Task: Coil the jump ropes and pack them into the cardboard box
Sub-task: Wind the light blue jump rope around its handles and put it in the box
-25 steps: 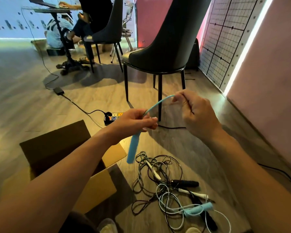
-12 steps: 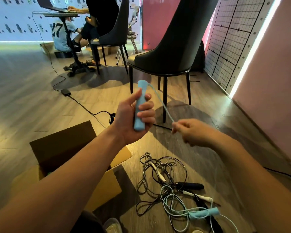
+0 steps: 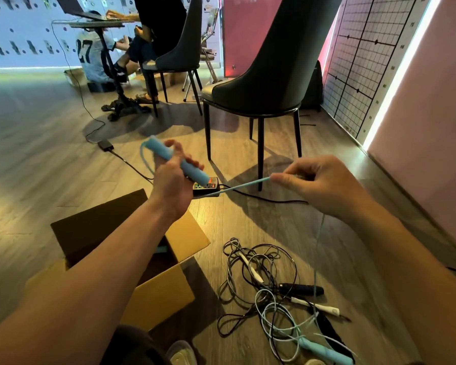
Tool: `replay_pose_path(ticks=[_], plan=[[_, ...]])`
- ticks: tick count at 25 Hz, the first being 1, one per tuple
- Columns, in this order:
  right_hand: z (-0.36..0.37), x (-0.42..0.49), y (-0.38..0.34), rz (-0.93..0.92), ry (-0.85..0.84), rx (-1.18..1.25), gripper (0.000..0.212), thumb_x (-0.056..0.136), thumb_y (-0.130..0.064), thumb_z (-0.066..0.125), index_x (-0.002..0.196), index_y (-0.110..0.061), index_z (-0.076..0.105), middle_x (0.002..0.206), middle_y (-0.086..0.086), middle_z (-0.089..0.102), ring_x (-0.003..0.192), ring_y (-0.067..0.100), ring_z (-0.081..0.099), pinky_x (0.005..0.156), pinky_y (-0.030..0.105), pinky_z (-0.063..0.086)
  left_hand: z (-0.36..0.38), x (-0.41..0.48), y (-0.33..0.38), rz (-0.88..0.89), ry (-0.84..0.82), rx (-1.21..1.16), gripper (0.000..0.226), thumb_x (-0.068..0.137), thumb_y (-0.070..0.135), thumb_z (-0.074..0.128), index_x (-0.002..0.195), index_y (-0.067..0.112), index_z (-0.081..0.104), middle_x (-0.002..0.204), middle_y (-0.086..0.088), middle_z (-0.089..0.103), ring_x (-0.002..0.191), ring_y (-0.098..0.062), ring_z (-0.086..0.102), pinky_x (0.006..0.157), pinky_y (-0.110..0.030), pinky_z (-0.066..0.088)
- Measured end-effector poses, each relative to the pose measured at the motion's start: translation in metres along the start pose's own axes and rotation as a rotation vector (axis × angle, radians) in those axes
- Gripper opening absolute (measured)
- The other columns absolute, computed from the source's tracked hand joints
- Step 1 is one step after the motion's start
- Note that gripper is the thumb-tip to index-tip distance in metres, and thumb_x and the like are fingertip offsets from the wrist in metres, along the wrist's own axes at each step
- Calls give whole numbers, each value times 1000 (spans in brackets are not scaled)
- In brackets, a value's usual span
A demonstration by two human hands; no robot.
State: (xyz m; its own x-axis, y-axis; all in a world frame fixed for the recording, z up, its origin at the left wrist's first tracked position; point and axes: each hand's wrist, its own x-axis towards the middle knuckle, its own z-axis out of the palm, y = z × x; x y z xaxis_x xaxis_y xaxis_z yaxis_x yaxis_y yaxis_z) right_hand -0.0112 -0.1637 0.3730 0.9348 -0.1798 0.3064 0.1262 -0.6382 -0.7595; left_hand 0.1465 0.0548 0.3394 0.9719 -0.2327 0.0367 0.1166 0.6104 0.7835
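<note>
Head view, items as I log them from the feed:

1. Left hand [image 3: 171, 185]: fingers curled round a light blue handle [image 3: 181, 165]. The handle is held tilted above the floor [image 3: 37, 167], with its far end up and to the left.
2. Blue cord [image 3: 242, 184]: it loops out of the handle's far end, goes out of sight at the left hand, then runs taut across to the right hand.
3. Right hand [image 3: 324, 185]: thumb and forefinger pinch the cord and the other fingers are loosely curled. Below this hand the cord drops, blurred, to the rope pile.
4. Cardboard box [image 3: 161, 296]: on the floor under my left forearm, flaps open. Something teal shows inside; I cannot tell what.
5. Rope pile [image 3: 263, 280]: on the floor just right of the box, tangled and uncoiled, outside the box. It holds a black handle [image 3: 300, 289], a white handle [image 3: 316, 306] and a second blue handle [image 3: 327, 351] at the near edge.
6. Power strip [image 3: 206, 186]: on the floor beyond the left hand.
7. Dark chair [image 3: 274, 61]: stands beyond both hands.
</note>
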Motion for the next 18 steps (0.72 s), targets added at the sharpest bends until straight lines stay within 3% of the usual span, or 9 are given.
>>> replay_pose_path(ticks=[2, 4, 6, 8, 11, 15, 18], plan=[[4, 2, -4, -140, 162, -90, 25, 85, -44, 73, 82, -19, 76, 57, -11, 55, 52, 3, 49, 52, 13, 35, 8, -15, -7, -96, -193, 380, 11, 105, 28, 45, 109, 18, 48, 74, -2, 51, 64, -13, 54, 67, -29, 55], [12, 2, -7, -242, 254, -180, 27, 88, -43, 72, 85, -17, 75, 61, -16, 54, 55, 2, 53, 51, 10, 34, 21, -34, -14, -235, -460, 795, 36, 106, 43, 34, 111, 11, 51, 75, -9, 51, 62, -17, 54, 58, -27, 54], [15, 4, -7, -262, 337, -245, 34, 90, -50, 68, 87, -18, 74, 64, -16, 56, 55, 2, 54, 54, 10, 33, 33, -45, -20, -372, -712, 957, 61, 101, 57, 21, 101, 7, 55, 68, -12, 49, 56, -20, 50, 55, -32, 49], [12, 7, -3, -201, 424, -264, 37, 89, -55, 65, 87, -19, 72, 65, -16, 55, 58, 2, 53, 54, 15, 36, 42, -50, -21, -472, -835, 856, 68, 96, 65, 17, 84, 8, 53, 59, -9, 42, 48, -19, 40, 51, -29, 40], [11, 7, 3, -4, 449, -263, 41, 87, -59, 65, 72, -21, 61, 59, -14, 49, 53, 2, 45, 50, 14, 31, 51, -50, -16, -550, -855, 486, 66, 95, 69, 19, 73, 13, 47, 49, -1, 35, 38, -13, 32, 43, -23, 34], [26, 8, 5, 245, 7, -196, 54, 95, -60, 50, 72, -14, 67, 50, -9, 46, 42, 2, 42, 52, 25, 35, 53, -46, -11, -444, -628, -148, 45, 103, 47, 22, 82, 15, 47, 49, 5, 34, 37, -8, 34, 42, -22, 34], [34, 5, 3, 345, -323, -207, 53, 101, -55, 41, 75, -17, 67, 55, -7, 47, 47, 7, 43, 52, 24, 36, 46, -32, -7, -240, -321, -369, 28, 101, 32, 26, 96, 14, 46, 63, 1, 40, 51, -12, 42, 55, -26, 44]])
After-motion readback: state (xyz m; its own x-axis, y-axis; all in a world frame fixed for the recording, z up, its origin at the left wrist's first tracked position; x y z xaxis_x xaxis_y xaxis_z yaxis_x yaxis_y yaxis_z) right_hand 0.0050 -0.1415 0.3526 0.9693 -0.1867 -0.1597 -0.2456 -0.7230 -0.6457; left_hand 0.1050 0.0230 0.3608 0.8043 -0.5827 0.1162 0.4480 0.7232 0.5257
